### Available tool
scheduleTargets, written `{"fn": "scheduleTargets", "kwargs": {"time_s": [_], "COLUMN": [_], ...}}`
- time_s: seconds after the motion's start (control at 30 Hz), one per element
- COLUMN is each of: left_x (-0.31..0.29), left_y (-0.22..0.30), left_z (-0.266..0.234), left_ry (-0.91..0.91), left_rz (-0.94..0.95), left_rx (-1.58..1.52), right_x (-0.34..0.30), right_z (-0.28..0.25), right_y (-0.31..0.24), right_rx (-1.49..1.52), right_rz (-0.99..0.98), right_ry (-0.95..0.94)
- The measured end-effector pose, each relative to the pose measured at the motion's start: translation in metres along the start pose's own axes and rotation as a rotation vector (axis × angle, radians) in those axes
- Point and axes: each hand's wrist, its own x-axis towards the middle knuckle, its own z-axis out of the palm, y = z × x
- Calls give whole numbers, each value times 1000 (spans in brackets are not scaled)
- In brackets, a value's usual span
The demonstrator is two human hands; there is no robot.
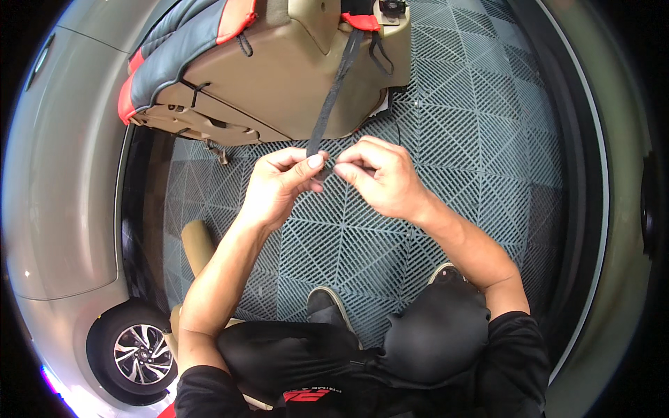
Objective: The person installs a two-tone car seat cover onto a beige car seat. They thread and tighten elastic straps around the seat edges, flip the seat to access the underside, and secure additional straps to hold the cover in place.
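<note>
A black strap (330, 97) hangs from a red tab (360, 21) on the beige car seat (279, 80). My left hand (275, 187) pinches the lower end of this strap between thumb and fingers. Just to its right, my right hand (385, 177) is closed with thumb and fingertips together. Anything between those fingertips is too small to make out. A cover in black, grey-blue and red (164, 70) lies over part of the seat. A thin black loop (381, 57) dangles beside the strap.
Grey slatted floor tiles (474, 139) spread under the seat and my shoes. To the left stands a silver car (70, 174) with a wheel (143, 354) near the bottom. A beige padded piece (198, 245) lies by my left forearm. Another vehicle's body panel (620, 174) curves along the right.
</note>
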Motion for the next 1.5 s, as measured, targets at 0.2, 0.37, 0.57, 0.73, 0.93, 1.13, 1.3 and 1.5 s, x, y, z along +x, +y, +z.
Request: {"fn": "scheduleTargets", "kwargs": {"time_s": [0.2, 0.37, 0.57, 0.73, 0.93, 1.13, 1.3, 1.5], "left_x": [-6, -10, -20, 0, 43, 87, 153, 218], "left_y": [-3, -11, -55, -87, -131, -147, -187, -175], "left_z": [5, 2, 14, 19, 54, 57, 22, 75], "left_ry": [-71, -25, -217, -339, -319, -101, 141, 308], "left_rz": [-31, -44, 204, 413, 545, 380, 51, -318], "left_rx": [291, 714, 1118, 1267, 1272, 1068, 731, -38], "right_x": [-7, 0, 85, 74, 23, 18, 19, -12], "right_z": [-23, -49, -58, -49, -13, -38, -25, -35], "right_y": [36, 101, 101, 97, 93, 144, 229, 238], "right_rx": [111, -190, 189, 420, 453, 602, 188, -149], "right_rz": [251, 153, 339, 165, 310, 486, 709, 572], "right_ry": [241, 130, 340, 301, 262, 553, 366, 352]}}
